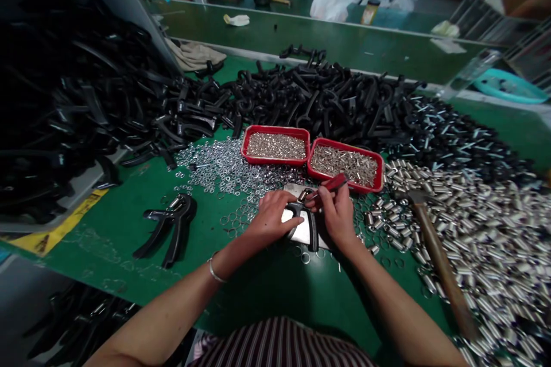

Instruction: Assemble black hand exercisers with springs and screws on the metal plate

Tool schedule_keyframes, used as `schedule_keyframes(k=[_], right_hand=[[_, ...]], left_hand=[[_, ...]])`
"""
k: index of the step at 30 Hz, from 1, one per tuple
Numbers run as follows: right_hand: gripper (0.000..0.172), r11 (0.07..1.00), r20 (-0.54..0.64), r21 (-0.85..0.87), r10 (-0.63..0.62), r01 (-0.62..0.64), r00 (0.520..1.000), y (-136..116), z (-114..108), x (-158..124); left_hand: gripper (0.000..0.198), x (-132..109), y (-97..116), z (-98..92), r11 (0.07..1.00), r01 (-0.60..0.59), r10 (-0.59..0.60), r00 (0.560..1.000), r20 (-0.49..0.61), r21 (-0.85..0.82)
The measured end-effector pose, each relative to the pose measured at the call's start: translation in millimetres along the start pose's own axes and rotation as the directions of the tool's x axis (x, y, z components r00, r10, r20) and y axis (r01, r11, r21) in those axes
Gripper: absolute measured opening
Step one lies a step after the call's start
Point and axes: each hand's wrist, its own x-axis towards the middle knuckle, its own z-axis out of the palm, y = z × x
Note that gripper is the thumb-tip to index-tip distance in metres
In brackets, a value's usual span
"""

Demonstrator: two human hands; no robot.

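My left hand presses down on a black plastic handle part that lies on a small metal block on the green table. My right hand is closed around a red-handled tool, its tip near the top of the black part. Loose metal rings lie around both hands.
Two red trays of small metal pieces stand just beyond my hands. A heap of black handles fills the back and left. Silver springs cover the right, with a wooden-handled hammer. An assembled black grip lies left.
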Motion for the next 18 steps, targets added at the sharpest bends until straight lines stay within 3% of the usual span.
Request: schedule_keyframes(k=[7,11,13,15,18], right_hand=[[0.03,0.983,0.035,-0.182,0.008,-0.002,0.999,-1.7,-4.1,-3.6],[0.029,0.846,0.131,-0.524,-0.038,0.102,0.991,-9.2,-2.6,-0.6],[0.028,0.803,0.188,-0.58,-0.031,0.137,0.982,-17.2,0.8,6.9],[0.028,0.876,0.235,-0.465,-0.012,0.123,0.972,-26.8,4.4,16.4],[0.03,0.997,0.393,-0.071,0.036,-0.008,0.919,-39.3,5.2,26.3]], left_hand=[[0.045,1.3,-1.7,0.7,1.0,0.019,-0.019,1.0,0.002,-0.013],[0.053,-0.6,-1.8,-3.3,0.999,-0.019,0.021,0.999,0.035,-0.035],[0.056,-0.6,-0.4,-5.7,0.999,-0.017,0.019,0.998,0.055,-0.037],[0.054,0.3,2.4,-7.9,1.0,0.009,-0.008,0.998,0.069,-0.018],[0.046,1.7,8.0,-11.0,0.999,0.049,-0.049,0.995,0.089,0.002]])
